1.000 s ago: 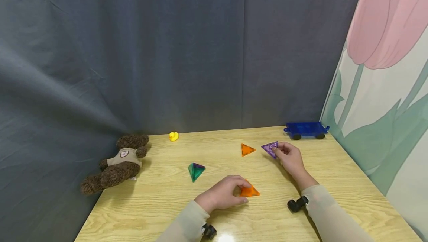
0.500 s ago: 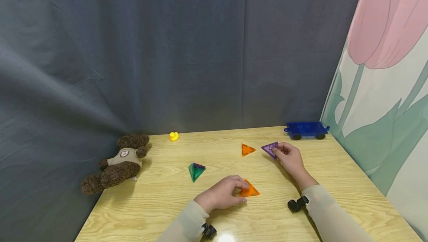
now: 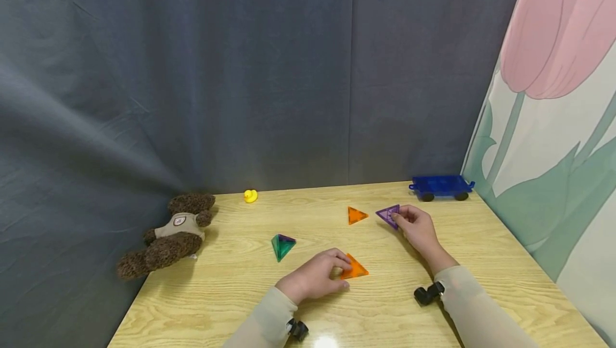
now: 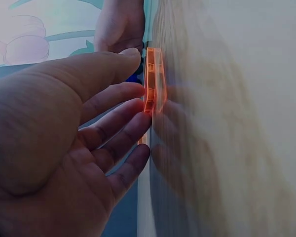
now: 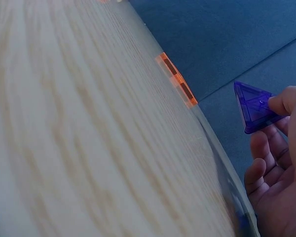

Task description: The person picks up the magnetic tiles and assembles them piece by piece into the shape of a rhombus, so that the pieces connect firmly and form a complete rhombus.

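My left hand (image 3: 317, 277) rests its fingertips on an orange triangular magnetic tile (image 3: 356, 268) that lies flat on the wooden table. In the left wrist view the fingers are loosely bent against this tile's upper face, and the thumb stays apart from it. My right hand (image 3: 420, 231) pinches a purple triangular magnetic tile (image 3: 387, 215) between thumb and fingers, held above the table. A second, smaller-looking orange triangular tile (image 3: 356, 215) lies just left of the purple one. Farther left sits a green and purple pyramid of tiles (image 3: 282, 247).
At the back right stands a blue wheeled toy wagon (image 3: 440, 186). A yellow rubber duck (image 3: 250, 196) is by the back edge. On the left lies a brown teddy bear (image 3: 178, 230). A dark curtain (image 3: 289, 80) hangs behind the table (image 3: 231, 300).
My left hand and the orange tile under its fingertips have slid slightly left and away from me. The right hand with the purple tile has barely moved.
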Action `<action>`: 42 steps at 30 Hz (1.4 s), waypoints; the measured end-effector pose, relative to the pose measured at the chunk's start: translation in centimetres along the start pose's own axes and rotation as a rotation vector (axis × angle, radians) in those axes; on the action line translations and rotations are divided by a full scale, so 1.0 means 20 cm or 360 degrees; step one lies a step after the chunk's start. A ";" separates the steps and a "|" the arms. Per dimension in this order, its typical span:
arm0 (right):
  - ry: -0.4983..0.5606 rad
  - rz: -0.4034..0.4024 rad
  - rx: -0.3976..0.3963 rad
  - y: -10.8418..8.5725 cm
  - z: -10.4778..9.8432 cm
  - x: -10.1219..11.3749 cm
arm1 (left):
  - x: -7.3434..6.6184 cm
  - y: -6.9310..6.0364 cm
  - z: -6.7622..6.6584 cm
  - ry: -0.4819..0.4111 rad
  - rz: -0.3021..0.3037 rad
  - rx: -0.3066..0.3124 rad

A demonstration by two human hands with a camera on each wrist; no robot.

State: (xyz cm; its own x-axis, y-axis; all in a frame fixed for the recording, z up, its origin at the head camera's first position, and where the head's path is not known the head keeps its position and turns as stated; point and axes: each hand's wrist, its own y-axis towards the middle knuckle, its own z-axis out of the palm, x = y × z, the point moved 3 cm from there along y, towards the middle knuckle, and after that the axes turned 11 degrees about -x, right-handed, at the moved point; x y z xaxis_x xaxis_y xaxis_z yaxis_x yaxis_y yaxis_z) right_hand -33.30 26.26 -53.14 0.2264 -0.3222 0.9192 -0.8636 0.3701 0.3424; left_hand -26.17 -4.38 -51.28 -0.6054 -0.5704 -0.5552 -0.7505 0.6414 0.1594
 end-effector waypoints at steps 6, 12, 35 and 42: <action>-0.0038 0.0013 0.0004 0.00 0.00 0.00 | 0.01 -0.01 -0.02 0.0001 -0.0010 0.0010; -0.0043 0.0012 0.0046 -0.01 0.00 0.01 | 0.02 -0.02 -0.03 0.0017 -0.0014 0.0004; -0.0003 -0.0085 0.0394 -0.04 0.09 0.10 | 0.11 -0.06 -0.07 0.0029 -0.0117 -0.0018; -0.0114 -0.0172 0.0507 -0.06 0.14 0.13 | 0.12 -0.07 -0.07 0.0043 -0.0119 -0.0047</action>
State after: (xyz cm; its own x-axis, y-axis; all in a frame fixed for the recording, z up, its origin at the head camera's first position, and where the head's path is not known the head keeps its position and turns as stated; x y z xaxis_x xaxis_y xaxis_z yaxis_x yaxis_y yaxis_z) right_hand -33.00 22.48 -51.62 0.3019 -0.4090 0.8611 -0.9361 0.0435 0.3489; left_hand -26.90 -7.45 -51.71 -0.5539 -0.6302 -0.5441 -0.8012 0.5811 0.1427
